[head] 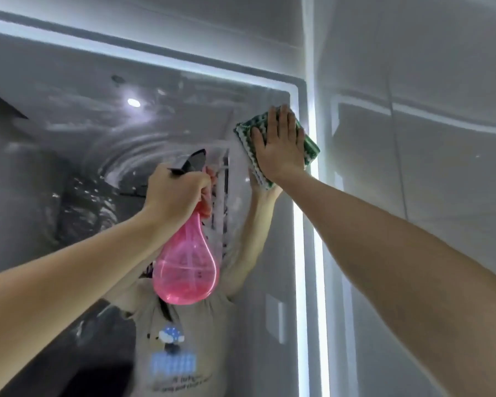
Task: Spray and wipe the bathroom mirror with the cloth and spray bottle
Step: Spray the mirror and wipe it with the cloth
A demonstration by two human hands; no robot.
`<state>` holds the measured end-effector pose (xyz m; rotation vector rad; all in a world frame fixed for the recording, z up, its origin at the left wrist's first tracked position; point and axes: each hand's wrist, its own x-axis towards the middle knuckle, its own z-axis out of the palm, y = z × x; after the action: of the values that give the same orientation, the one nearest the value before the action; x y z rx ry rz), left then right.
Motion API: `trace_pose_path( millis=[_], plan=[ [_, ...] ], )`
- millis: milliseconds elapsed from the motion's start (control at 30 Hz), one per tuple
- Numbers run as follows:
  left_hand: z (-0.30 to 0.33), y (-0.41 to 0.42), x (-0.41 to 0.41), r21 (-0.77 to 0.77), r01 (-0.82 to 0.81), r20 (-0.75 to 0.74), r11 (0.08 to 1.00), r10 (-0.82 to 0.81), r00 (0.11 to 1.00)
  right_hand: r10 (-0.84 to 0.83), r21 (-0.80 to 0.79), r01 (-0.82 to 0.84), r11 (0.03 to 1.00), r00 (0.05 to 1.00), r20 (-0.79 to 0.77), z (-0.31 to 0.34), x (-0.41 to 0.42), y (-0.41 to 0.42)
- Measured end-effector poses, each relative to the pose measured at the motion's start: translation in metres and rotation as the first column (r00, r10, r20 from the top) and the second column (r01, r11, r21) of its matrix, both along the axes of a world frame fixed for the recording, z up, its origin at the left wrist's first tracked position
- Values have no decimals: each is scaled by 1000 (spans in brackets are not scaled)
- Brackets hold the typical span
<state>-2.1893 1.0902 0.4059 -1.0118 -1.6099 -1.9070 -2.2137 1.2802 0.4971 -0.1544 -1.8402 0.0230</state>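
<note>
We press the folded green cloth (pixel 309 144) flat under our right hand (pixel 281 147), fingers spread wide, against the mirror (pixel 69 138) at its far upper right corner, beside the lit edge strip (pixel 317 224). Our left hand (pixel 175 193) grips the neck of the pink spray bottle (pixel 186 267), fingers wrapped closed, hanging just left. Smeared swirls at left suggest we should wipe in overlapping passes with even pressure.
</note>
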Motion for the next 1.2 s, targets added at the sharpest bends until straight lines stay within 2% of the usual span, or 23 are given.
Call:
trace_pose_path(
  millis=[200,367,533,767,867,1033,1200],
  plan=[
    [-67,-4,11,-43,4,61,999,-2,998,-18,-11,18,1000,1000,9,-108,-1,-11],
    [-136,-5,26,-52,21,119,998,-15,993,-25,-32,27,999,998,61,-227,0,-23],
    [-220,-9,34,-178,-13,143,984,39,989,15,7,-16,1000,997,80,-338,-1,-34],
    [-312,-10,28,-176,-37,240,984,80,967,-23,41,19,999,995,102,-444,-5,-40],
    [-337,-13,27,-227,-78,262,971,138,955,-26,51,20,999,994,106,-471,-5,-42],
    [-357,-19,27,-249,-109,286,962,181,941,-26,27,24,999,998,54,-479,-9,-45],
    [-326,-31,23,-220,-132,223,967,182,958,-4,101,3,995,1000,9,-438,-20,-56]
  ],
)
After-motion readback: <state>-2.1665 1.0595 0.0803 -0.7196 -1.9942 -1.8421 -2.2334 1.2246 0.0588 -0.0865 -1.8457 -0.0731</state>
